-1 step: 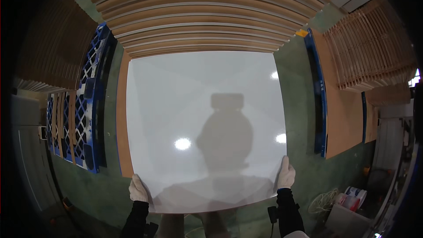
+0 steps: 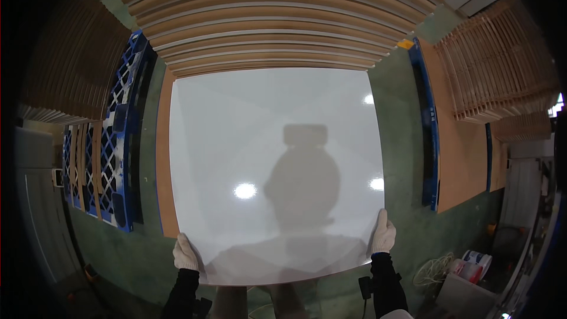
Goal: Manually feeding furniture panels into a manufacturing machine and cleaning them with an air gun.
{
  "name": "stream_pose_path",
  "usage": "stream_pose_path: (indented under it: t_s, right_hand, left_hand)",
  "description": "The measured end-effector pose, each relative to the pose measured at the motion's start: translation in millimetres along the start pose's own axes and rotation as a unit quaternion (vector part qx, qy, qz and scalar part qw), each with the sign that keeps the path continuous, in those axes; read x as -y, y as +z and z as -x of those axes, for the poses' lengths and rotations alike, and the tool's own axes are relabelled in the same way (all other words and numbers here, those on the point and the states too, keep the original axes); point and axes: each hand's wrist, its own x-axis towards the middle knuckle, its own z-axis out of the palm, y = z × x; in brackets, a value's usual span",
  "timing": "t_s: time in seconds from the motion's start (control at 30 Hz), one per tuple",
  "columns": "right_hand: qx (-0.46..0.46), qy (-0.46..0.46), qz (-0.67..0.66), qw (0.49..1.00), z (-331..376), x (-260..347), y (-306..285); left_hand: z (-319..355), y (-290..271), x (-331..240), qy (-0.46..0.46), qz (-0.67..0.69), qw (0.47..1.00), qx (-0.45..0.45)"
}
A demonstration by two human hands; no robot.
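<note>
Currently both gloved hands clamp the near corners of a large white glossy panel (image 2: 274,171): left hand (image 2: 186,254) at its near-left corner, right hand (image 2: 384,234) at near-right, set wide apart. Panel sits flat above a brown board (image 2: 165,159). Looks thin, stiff, slick; probably awkward more than heavy, so edge grips near corners suit. Blue pallet (image 2: 121,142) left of panel; stacked wooden boards (image 2: 266,18) beyond its far edge.

One white glossy sheet (image 2: 271,165); two gloved hands (image 2: 186,254); three blue pallets (image 2: 121,142); one coiled rope (image 2: 434,270).
</note>
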Motion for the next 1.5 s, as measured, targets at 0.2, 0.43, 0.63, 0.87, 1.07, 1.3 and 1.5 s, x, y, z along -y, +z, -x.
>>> stream_pose_path:
  t_s: [0.2, 0.43, 0.63, 0.87, 1.07, 1.3, 1.5]
  right_hand:
    - [-0.033, -0.053, -0.021, 0.998, 13, -12, -5]
    - [0.041, -0.105, 0.126, 0.986, 3, -26, -2]
    - [0.048, -0.183, 0.271, 0.944, 0, -18, -12]
    - [0.035, -0.212, 0.219, 0.952, 3, 44, -41]
    - [0.147, 0.022, 0.002, 0.989, -30, -65, -71]
    - [0.268, -0.045, 0.148, 0.951, 29, -50, -37]
    - [0.237, -0.045, 0.195, 0.950, 18, -75, -32]
  left_hand:
    - [-9, 4, -25, -0.021, -0.150, 0.988, 0.044]
    - [-19, -17, -20, 0.025, -0.168, 0.984, 0.057]
    - [-31, -13, -32, 0.014, -0.252, 0.962, 0.107]
    - [-49, -41, -56, 0.216, -0.387, 0.892, 0.084]
    - [-102, -54, -36, 0.148, -0.056, 0.984, 0.084]
    - [-87, -31, 50, 0.042, -0.190, 0.971, 0.142]
    - [-53, -15, 21, 0.020, -0.167, 0.972, 0.161]
